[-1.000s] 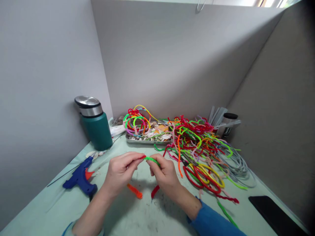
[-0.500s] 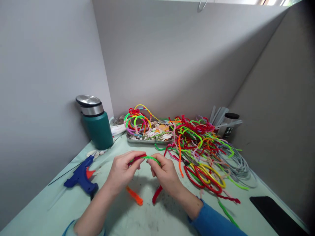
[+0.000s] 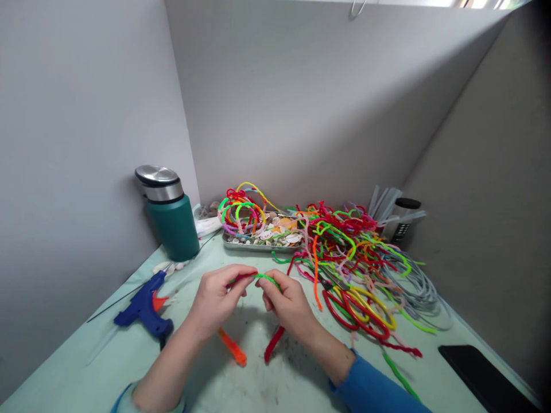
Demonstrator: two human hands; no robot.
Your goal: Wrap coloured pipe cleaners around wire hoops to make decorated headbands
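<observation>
My left hand (image 3: 215,298) and my right hand (image 3: 288,304) are held close together above the pale green table (image 3: 99,367). Both pinch a short twist of green and red pipe cleaner (image 3: 258,277) that arches between their fingertips. An orange end (image 3: 232,347) hangs below my left hand. A red end (image 3: 274,343) hangs below my right hand. A big tangle of coloured pipe cleaners (image 3: 348,252) lies just right of my right hand.
A teal flask (image 3: 170,215) with a steel lid stands at the back left. A blue glue gun (image 3: 144,310) lies left of my hands. A metal tray (image 3: 258,244) with shells and pipe-cleaner rings sits behind. Grey cords (image 3: 413,287) and a black phone (image 3: 486,376) lie right.
My hands have drawn slightly closer, and the red piece now runs along the green one between my fingertips. The hanging orange and red ends have shifted a little.
</observation>
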